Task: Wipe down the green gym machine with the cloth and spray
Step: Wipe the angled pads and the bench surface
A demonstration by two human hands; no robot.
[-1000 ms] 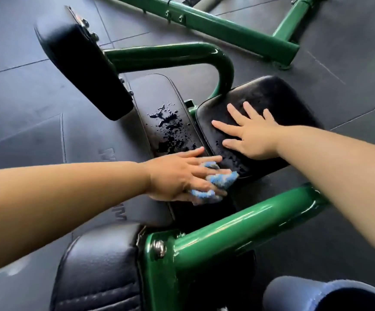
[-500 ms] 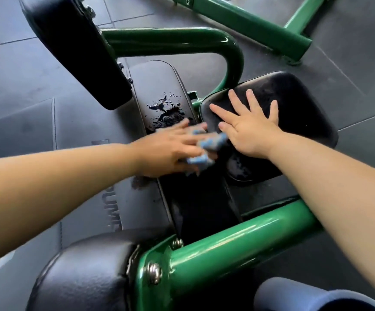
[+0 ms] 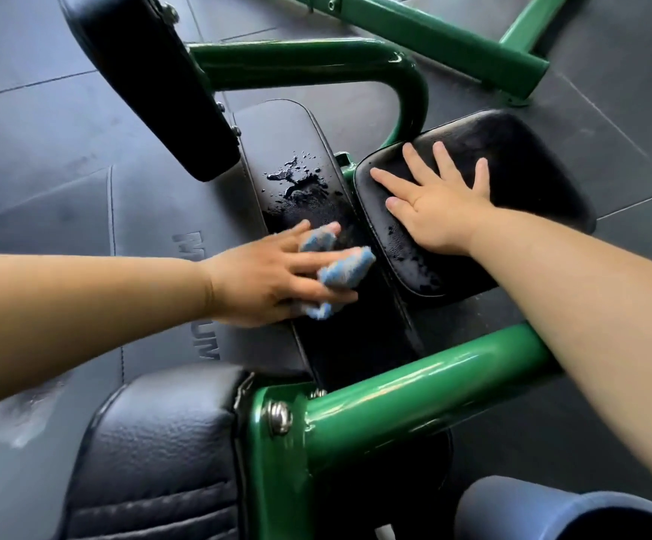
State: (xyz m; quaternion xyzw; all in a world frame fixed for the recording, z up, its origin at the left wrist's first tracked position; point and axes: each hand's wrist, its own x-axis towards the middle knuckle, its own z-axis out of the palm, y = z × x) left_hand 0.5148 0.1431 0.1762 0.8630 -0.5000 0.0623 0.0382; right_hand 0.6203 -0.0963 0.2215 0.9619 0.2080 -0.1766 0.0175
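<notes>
The green gym machine (image 3: 414, 395) fills the view, with glossy green tubes and black vinyl pads. My left hand (image 3: 270, 274) presses a bunched blue cloth (image 3: 340, 267) flat onto the long middle pad (image 3: 297, 150), just below a patch of spray droplets (image 3: 301, 181). My right hand (image 3: 437, 208) lies flat with fingers spread on the wet right pad (image 3: 531, 177), holding nothing. No spray bottle is in view.
A raised black pad (image 3: 149, 83) overhangs the long pad at upper left. A curved green tube (image 3: 406, 83) arches behind the pads, and a green base frame (image 3: 472, 52) lies on the dark rubber floor. A black padded seat (image 3: 153, 454) is near me.
My left hand slid the cloth up the middle pad toward the droplets, then back down slightly. The right hand stayed flat on the right pad. The camera has shifted a little.
</notes>
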